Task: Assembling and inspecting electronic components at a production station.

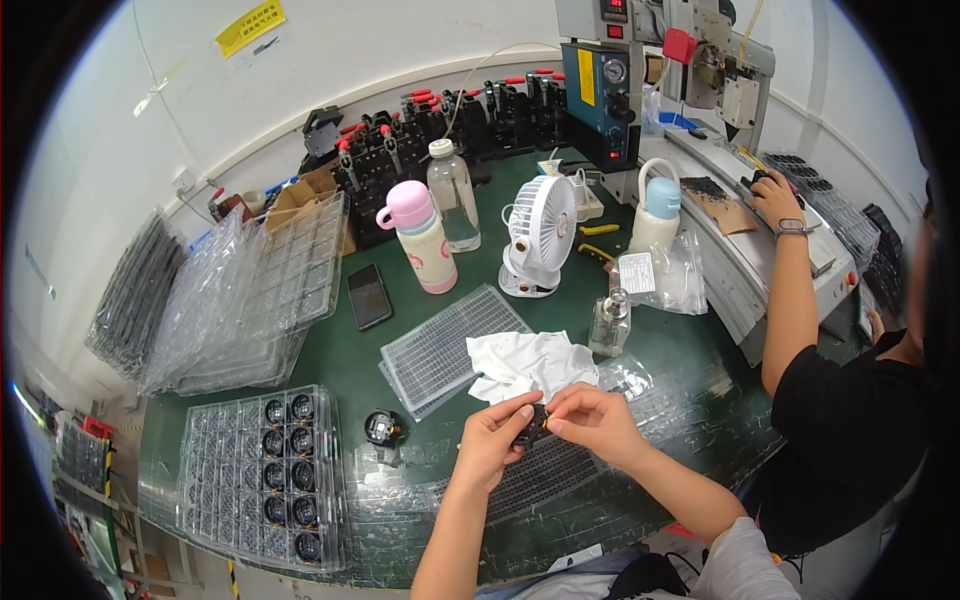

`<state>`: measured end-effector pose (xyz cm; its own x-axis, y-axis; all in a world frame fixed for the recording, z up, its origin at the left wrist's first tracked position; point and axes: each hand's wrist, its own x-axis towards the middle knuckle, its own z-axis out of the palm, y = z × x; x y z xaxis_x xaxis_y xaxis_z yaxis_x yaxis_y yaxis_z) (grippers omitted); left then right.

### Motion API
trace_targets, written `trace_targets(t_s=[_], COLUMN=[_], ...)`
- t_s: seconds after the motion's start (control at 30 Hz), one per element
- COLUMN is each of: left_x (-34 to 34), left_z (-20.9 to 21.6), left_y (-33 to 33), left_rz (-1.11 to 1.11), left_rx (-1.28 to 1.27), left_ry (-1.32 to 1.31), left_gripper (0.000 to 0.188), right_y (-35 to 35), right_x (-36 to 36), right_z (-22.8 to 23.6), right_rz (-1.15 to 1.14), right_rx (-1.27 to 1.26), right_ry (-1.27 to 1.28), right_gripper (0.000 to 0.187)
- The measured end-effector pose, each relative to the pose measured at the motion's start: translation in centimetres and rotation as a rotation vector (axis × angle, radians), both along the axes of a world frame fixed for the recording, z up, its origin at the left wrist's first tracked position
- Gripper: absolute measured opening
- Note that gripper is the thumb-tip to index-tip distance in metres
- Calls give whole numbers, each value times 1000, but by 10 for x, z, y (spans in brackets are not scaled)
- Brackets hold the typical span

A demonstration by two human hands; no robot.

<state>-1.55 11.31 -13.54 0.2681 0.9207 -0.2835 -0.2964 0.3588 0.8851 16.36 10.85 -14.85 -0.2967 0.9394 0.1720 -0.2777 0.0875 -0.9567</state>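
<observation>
Between my two hands, above the dark green table, is a small round black part point(533, 428) with a bit of orange at its right side. My left hand point(496, 434) grips it from the left, thumb and fingers closed round its edge. From the right, my right hand point(594, 420) pinches at the orange bit; the fingertips partly hide it. Below lies a dark sheet of small pieces in rows point(545, 478). A white cloth point(530, 364) lies just beyond my hands. Left of them, a similar round black part point(382, 428) rests on the table.
At the left sits a clear compartment tray point(225, 470) holding several round black parts. Stacked clear trays point(240, 310), a phone point(369, 297), a pink-lidded flask point(424, 240), a white fan point(540, 235) and a glass bottle point(610, 325) stand around. A co-worker's arm point(788, 290) reaches over a machine at right.
</observation>
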Motion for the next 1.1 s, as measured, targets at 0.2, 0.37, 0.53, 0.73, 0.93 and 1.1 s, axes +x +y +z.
trace_targets(t_s=[0.2, 0.37, 0.53, 0.73, 0.93, 1.1], left_x=[0, 0, -2, -3, -1, 2], left_z=[1, 0, -1, -5, -5, -4], left_y=[-1, -1, 0, 1, 0, -1], left_rz=[-1, -2, -65, -158, -184, -160], left_rx=[6, 8, -50, -75, -57, -52], left_ry=[0, -10, -83, -179, -188, -159], left_gripper=[26, 26, 29, 33, 32, 31], right_y=[-2, -4, -5, -8, -9, -11], right_x=[-2, -4, -4, -5, -5, -8], right_z=[-1, -3, 3, 1, 1, 1], right_rz=[-23, -38, -2, 65, 70, 77], right_rx=[6, -28, -170, -201, -230, -279], right_ry=[11, 35, 144, 217, 240, 275], right_gripper=[8, 6, 11, 15, 18, 20])
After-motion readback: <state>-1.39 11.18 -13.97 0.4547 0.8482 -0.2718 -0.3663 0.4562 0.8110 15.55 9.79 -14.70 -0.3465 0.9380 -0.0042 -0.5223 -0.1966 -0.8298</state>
